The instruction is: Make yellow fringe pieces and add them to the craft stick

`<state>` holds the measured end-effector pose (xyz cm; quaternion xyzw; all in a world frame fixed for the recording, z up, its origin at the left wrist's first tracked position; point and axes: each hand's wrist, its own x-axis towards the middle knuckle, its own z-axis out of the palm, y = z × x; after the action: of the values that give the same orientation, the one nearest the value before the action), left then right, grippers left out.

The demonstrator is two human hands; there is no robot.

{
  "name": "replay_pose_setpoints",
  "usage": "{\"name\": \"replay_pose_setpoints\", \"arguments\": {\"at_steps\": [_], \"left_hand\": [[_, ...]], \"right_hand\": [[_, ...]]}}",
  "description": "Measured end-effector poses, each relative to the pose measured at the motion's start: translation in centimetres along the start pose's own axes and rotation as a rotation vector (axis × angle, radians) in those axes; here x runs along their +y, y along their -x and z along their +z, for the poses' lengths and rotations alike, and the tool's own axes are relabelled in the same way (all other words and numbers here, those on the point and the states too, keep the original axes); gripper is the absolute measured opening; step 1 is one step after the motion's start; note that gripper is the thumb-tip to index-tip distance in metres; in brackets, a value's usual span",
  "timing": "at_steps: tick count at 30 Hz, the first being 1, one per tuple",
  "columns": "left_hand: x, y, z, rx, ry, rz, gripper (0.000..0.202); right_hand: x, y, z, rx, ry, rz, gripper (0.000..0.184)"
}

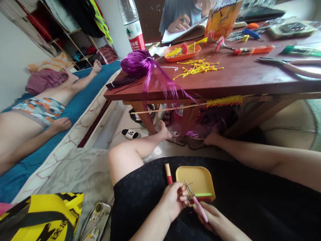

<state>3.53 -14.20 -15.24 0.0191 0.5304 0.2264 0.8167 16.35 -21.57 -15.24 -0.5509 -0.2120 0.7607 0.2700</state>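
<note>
My left hand is closed in a pinch over my lap, holding a small thing I cannot make out; a red stick with a pale tip stands up from behind it. My right hand grips pink-handled snips, whose blades point at my left fingertips. Both hands work over a small yellow tray resting on my black skirt, with a thin green stick lying on it.
A brown table ahead carries a purple fibre bundle, yellow sticks, an orange tray, tools and a bottle. Another person's hand writes at its far side. Someone lies on the blue bed at left.
</note>
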Motion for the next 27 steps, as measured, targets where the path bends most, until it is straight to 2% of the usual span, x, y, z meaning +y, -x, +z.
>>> {"name": "replay_pose_setpoints", "arguments": {"at_steps": [4, 7, 9, 10, 12, 13, 14, 16, 20, 25, 27], "left_hand": [[-0.2, -0.5, -0.3, 0.008, -0.008, 0.013, 0.027], [0.0, -0.3, -0.5, 0.0, -0.003, 0.055, 0.026], [0.4, 0.1, -0.6, -0.023, 0.007, 0.088, 0.024], [0.7, 0.3, -0.7, -0.041, 0.014, 0.105, 0.024], [1.2, 0.9, -0.6, -0.085, 0.025, 0.137, 0.024], [1.4, 1.2, -0.5, -0.107, 0.03, 0.151, 0.024], [1.6, 1.5, -0.4, -0.129, 0.034, 0.163, 0.025], [1.8, 2.2, -0.1, -0.168, 0.036, 0.183, 0.025], [1.6, 3.3, 0.3, -0.225, 0.024, 0.207, 0.026], [1.4, 3.7, 0.3, -0.247, 0.023, 0.222, 0.027], [1.4, 3.7, 0.4, -0.253, 0.024, 0.225, 0.027]], "right_hand": [[0.6, -0.3, 0.5, 0.057, -0.029, 0.0, 0.056], [0.1, 0.0, -0.4, 0.054, 0.078, -0.015, 0.054], [-1.0, 0.3, -2.1, 0.085, 0.36, -0.129, 0.046], [-1.6, 0.3, -3.2, 0.144, 0.578, -0.229, 0.038], [-3.0, 0.0, -5.3, 0.398, 1.115, -0.372, 0.02], [-3.7, -0.3, -6.0, 0.48, 1.341, -0.39, 0.012], [-4.2, -0.7, -6.5, 0.51, 1.453, -0.407, 0.01], [-5.0, -1.7, -6.6, 0.5, 1.575, -0.434, 0.016], [-5.0, -3.3, -4.6, 0.461, 1.661, -0.526, 0.03], [-1.6, -4.1, -2.1, 0.274, 1.711, -0.633, 0.024], [0.0, -4.6, -1.5, 0.265, 1.72, -0.644, 0.025]]}}
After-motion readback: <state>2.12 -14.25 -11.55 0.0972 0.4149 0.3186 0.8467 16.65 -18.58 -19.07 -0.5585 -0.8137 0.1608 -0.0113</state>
